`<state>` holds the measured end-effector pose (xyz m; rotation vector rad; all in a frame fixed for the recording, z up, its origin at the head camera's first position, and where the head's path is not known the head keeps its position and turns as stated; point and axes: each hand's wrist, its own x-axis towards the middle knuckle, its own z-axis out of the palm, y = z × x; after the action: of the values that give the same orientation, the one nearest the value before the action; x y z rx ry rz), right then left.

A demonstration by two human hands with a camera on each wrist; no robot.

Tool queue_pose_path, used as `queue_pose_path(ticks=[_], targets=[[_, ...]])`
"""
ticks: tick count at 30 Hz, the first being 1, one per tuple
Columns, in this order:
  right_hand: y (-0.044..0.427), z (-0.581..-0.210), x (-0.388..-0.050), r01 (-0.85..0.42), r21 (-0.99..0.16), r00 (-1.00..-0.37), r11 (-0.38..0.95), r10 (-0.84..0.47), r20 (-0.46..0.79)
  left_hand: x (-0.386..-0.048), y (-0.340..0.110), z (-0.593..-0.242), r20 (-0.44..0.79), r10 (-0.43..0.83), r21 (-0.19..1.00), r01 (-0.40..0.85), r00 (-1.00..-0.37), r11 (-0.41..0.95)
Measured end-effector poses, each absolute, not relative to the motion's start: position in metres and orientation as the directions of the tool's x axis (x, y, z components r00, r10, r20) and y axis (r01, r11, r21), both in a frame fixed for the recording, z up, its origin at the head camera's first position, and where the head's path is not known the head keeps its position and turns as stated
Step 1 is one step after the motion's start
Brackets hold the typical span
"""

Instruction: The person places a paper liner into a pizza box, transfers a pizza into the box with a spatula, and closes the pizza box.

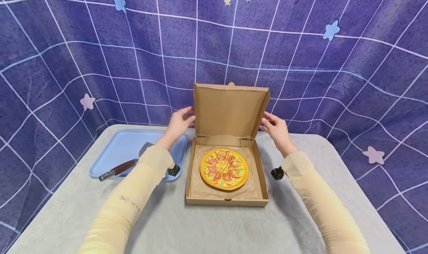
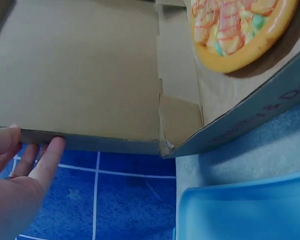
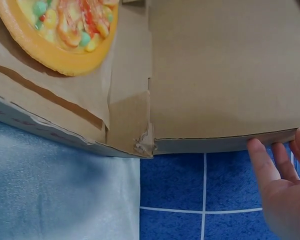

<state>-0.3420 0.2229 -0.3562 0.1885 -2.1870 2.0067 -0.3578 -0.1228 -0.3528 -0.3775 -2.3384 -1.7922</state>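
Observation:
A brown cardboard pizza box (image 1: pixel 227 202) stands on the table with its lid (image 1: pixel 230 111) raised. Inside, on brown paper, lies a round pizza (image 1: pixel 224 169) with a yellow-orange crust and colourful toppings. My left hand (image 1: pixel 179 123) touches the lid's left side wall with its fingertips (image 2: pixel 55 143); the fingers are fairly straight. On the opposite side, my right hand (image 1: pixel 276 130) touches the lid's right side wall with extended fingers (image 3: pixel 256 145). Each thumb is near the lid's edge in its wrist view. Neither hand curls round the cardboard.
To the left is a light blue tray (image 1: pixel 117 146). A utensil with a brown handle (image 1: pixel 123 167) and a dark grey head lies across it, partly hidden by my left sleeve. A purple-blue curtain (image 1: pixel 214 42) with grid lines hangs behind the grey tabletop (image 1: pixel 214 231).

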Motion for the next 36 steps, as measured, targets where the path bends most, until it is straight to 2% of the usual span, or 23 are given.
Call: queue_pose_path(ticks=[10, 23, 36], targets=[[0.226, -0.350, -0.323, -0.188, -0.982, -0.982, 0.030, -0.015, 0.187, -0.333, -0.125, -0.345, 0.277, 0.111, 0.934, 0.295, -0.954, 0.203], [0.229, -0.334, -0.295, -0.133, -0.991, -0.985, -0.026, -0.104, 0.135, -0.306, -0.124, -0.335, 0.136, 0.127, 0.965, 0.161, -0.983, 0.208], [0.233, -0.330, -0.269, -0.107, -0.994, -0.983, 0.033, -0.152, 0.101, -0.284, -0.126, -0.338, 0.108, 0.150, 0.961, 0.142, -0.983, 0.238]])
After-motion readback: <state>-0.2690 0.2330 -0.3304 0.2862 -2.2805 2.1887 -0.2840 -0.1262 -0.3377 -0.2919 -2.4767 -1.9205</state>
